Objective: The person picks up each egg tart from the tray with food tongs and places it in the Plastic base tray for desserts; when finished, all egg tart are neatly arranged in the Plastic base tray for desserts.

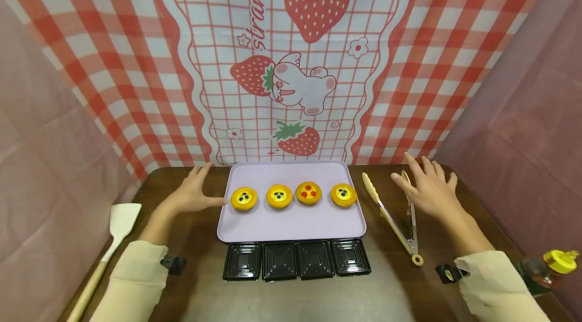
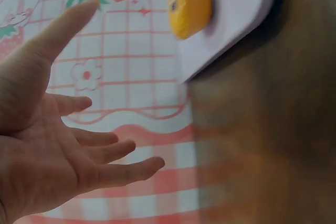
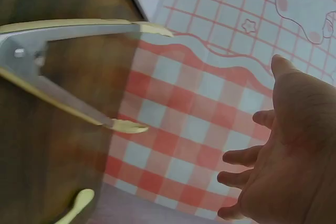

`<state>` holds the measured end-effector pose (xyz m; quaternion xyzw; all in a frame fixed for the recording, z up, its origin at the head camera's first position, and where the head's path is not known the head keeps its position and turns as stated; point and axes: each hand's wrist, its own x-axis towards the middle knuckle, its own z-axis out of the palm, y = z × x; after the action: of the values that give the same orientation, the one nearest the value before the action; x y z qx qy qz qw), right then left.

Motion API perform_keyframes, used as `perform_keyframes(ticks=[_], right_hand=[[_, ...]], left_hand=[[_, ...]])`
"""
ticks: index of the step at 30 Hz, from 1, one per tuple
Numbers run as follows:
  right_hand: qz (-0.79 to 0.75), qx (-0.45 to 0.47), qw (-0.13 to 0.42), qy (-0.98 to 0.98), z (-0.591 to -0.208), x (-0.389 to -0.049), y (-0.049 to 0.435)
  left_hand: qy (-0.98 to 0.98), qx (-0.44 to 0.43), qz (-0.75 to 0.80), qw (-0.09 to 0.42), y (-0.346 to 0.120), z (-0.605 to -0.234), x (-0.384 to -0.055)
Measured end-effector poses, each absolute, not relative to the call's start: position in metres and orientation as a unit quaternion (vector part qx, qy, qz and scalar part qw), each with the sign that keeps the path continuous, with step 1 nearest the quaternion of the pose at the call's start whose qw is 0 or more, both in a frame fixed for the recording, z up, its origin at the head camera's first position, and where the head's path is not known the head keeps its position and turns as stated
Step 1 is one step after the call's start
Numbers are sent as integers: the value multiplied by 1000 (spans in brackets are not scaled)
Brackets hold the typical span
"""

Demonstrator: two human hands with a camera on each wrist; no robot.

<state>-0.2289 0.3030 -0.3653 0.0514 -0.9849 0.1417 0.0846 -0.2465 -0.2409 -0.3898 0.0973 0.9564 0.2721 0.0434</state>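
Note:
A lilac tray [image 1: 291,223] lies on the brown table with several yellow tarts in a row, the leftmost tart [image 1: 243,198] and the rightmost tart [image 1: 343,194] among them. My left hand [image 1: 193,193] is spread flat just left of the tray, fingertips near its edge, holding nothing. In the left wrist view the left hand [image 2: 58,145] is spread, with a tart [image 2: 189,3] on the tray corner [image 2: 236,24] beyond. My right hand [image 1: 429,188] hovers spread over the far arm of the cream-tipped tongs [image 1: 393,218]. The right wrist view shows the right hand [image 3: 278,161] beside the tongs [image 3: 68,66].
Several black square trays [image 1: 295,260] sit in a row in front of the lilac tray. A cream spatula [image 1: 111,241] with a wooden handle lies at the left. A bottle with a yellow cap [image 1: 547,267] lies at the right edge. A strawberry checked cloth [image 1: 291,59] hangs behind.

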Motion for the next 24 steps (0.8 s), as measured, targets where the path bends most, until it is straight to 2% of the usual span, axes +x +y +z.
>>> perform_keyframes(ticks=[10,16,24], right_hand=[[110,27,65,-991,-404,-226,300],[120,-12,23,-992,-419,-223,295],[128,-67,-28,-989,-431,-219,292]], left_hand=[[949,61,296,90,-230,-434,-258],[952,41,289,93,-229,-440,-258],[922,42,363,129,-225,-450,-258]])
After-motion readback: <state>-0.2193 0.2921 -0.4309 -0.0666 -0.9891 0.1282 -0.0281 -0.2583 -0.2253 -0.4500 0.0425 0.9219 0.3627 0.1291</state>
